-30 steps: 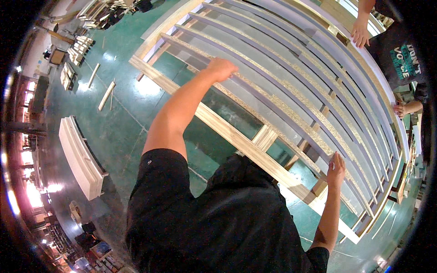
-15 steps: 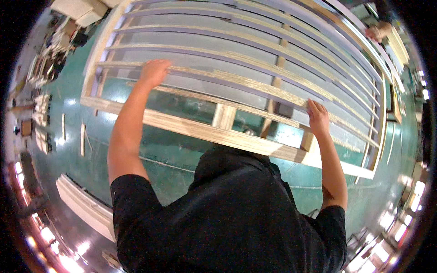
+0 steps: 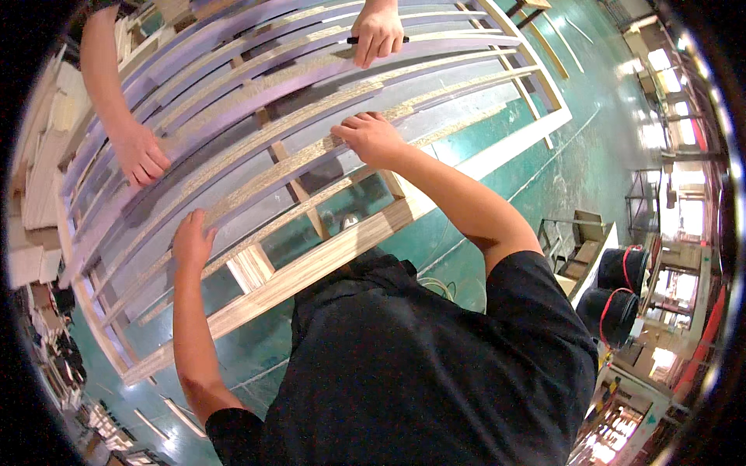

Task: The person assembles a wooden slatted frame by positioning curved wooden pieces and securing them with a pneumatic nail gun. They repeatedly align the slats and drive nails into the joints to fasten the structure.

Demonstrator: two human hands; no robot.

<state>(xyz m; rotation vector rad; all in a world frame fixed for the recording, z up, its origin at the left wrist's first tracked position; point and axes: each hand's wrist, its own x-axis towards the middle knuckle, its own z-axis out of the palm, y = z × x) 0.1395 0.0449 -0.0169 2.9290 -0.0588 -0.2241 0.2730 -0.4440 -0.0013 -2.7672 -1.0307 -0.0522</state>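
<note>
- Wooden slatted frame [image 3: 311,167], long and ladder-like, spans the view from 7 o'clock to 1 o'clock above a green floor [image 3: 544,179].
- Left hand [image 3: 192,241] lies flat, fingers spread, on a slat at 9 o'clock, clamping nothing.
- Right hand [image 3: 371,138] curls loosely over a slat near centre.
- 2 co-worker hands [image 3: 140,153] steady the far side; one at 12 o'clock holds a dark marker [image 3: 353,39].
- Risk, as I judge it: uneven pushing could slide the frame and pinch fingers between slats.
</note>
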